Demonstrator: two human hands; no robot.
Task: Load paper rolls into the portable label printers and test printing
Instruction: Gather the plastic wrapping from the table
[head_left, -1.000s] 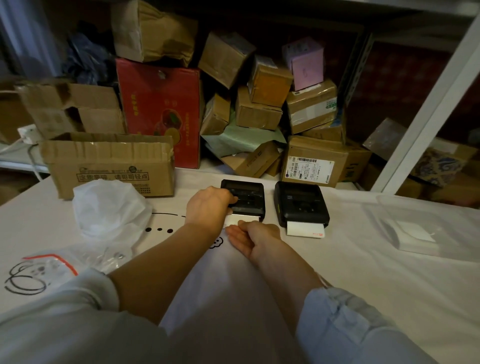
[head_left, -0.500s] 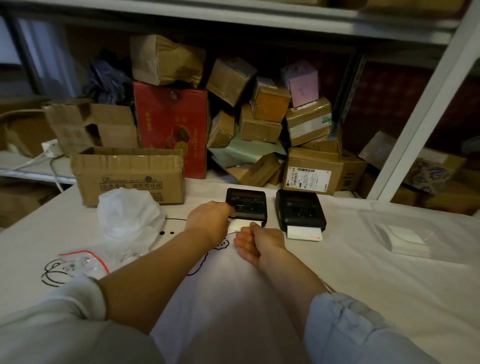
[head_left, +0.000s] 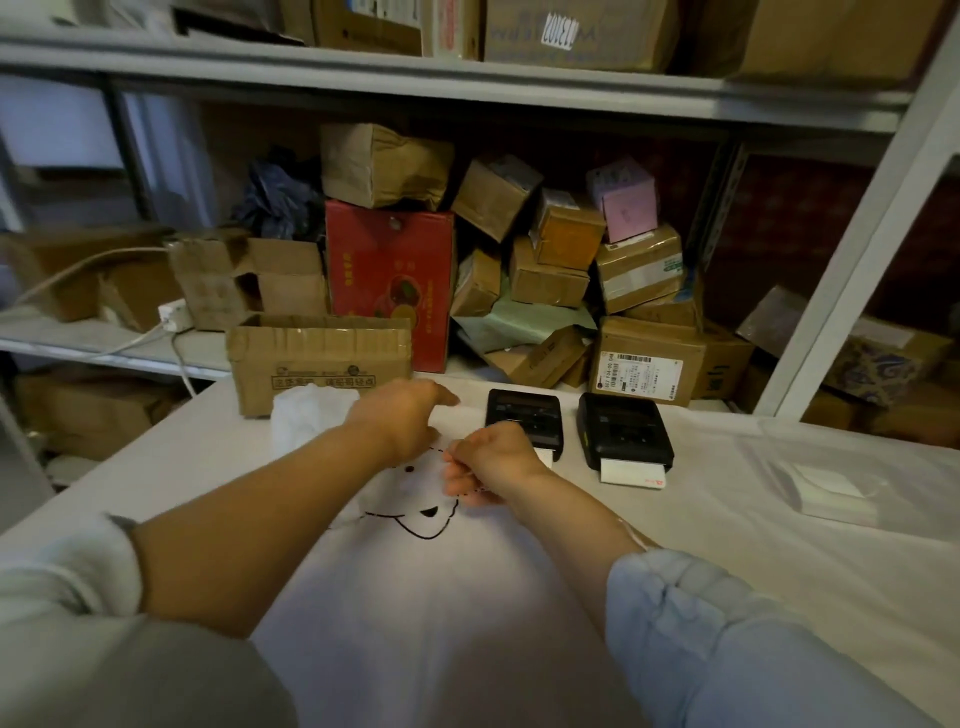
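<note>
Black plastic, two of them: the portable label printers sit side by side near the far edge of the table (head_left: 727, 545), close together but not touching. The left printer (head_left: 522, 415) shows only a sliver of white paper (head_left: 544, 457) at its front slot, the rest hidden behind the right hand (head_left: 491, 460). The right printer (head_left: 623, 428) has a wider white label (head_left: 631, 474) sticking out towards the person, with a small red mark at its corner.

That right hand hangs just in front of the left printer, fingers curled inward at the tips; whether they pinch anything I cannot tell, it is too small and blurred. The left hand (head_left: 402, 415) is lifted beside it, off to the left of the printers, loosely spread with a finger pointing towards the left printer and holding nothing.

A white cloth with a drawn cartoon face (head_left: 415, 512) covers the table, and the stretch of it nearest the person lies flat and open. To the right, well apart from the printers, rests a clear bag of white paper (head_left: 826, 491). To the left, a crumpled white bag (head_left: 306, 415) leans by an open cardboard box (head_left: 319, 358) at the table's back edge. Behind everything, shelves (head_left: 467, 88) crowd with stacked cartons.
</note>
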